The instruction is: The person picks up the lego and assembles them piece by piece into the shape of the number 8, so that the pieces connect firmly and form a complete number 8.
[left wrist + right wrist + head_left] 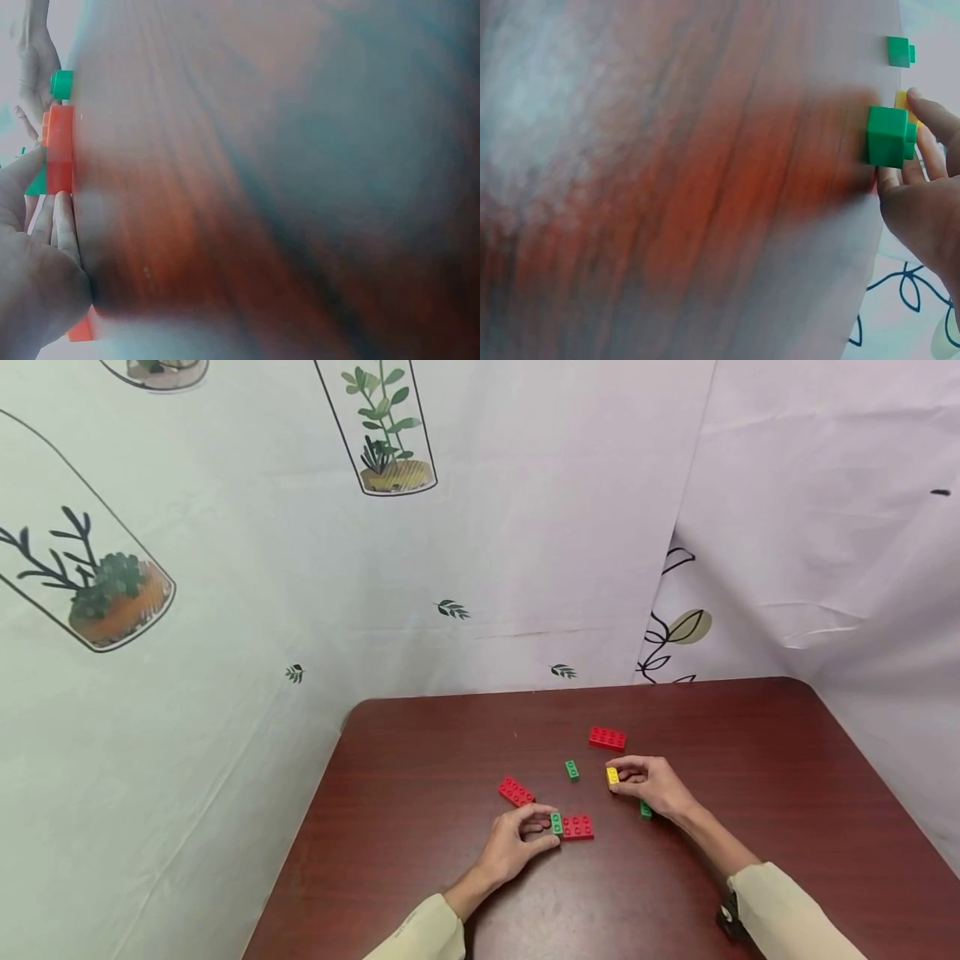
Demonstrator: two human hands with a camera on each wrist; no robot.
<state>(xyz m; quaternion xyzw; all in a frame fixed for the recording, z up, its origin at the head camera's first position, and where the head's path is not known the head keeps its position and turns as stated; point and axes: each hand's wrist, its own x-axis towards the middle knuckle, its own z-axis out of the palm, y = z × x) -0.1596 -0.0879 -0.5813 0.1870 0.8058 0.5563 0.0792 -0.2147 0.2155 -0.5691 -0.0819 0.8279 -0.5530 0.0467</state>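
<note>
My left hand pinches a small green toy building brick between thumb and fingers. That brick sits on the left end of a red brick, also visible on edge in the left wrist view. Farther right, my right hand holds a small yellow brick by its ends. In the right wrist view the yellow brick is mostly hidden behind a green brick. This green brick lies on the table just below my right hand.
A red brick lies just beyond my left hand, and another red brick is farther back. Between the hands, a bit farther off, is a small green brick. The brown table meets a plant-printed cloth behind.
</note>
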